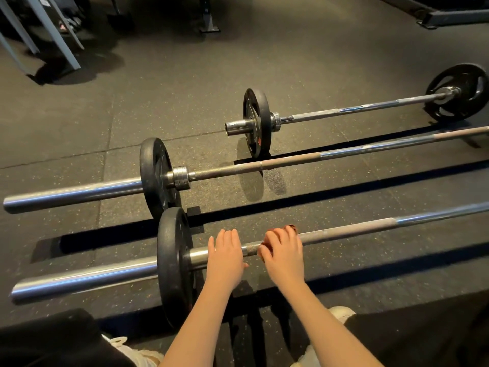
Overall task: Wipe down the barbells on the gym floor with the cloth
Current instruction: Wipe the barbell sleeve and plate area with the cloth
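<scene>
My left hand [225, 256] and right hand [284, 254] both sit on the nearest barbell [357, 226], with a bare stretch of shaft between them. Its plate [173, 266] stands just left of my left hand. The cloth [291, 228] lies under my right hand's fingers [280, 234], around the shaft. Beyond my fingertips lies the middle barbell [291, 160], roughly parallel. Behind that, ahead and right of my fingers, lies the far barbell [370, 108]. All three rest on the floor [185, 88]. Frame legs [53, 30] stand well ahead, to the left.

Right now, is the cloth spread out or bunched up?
Bunched. The cloth is wadded against the nearest barbell under the right hand, whose fingers curl over it; only reddish folds show past them.
</scene>
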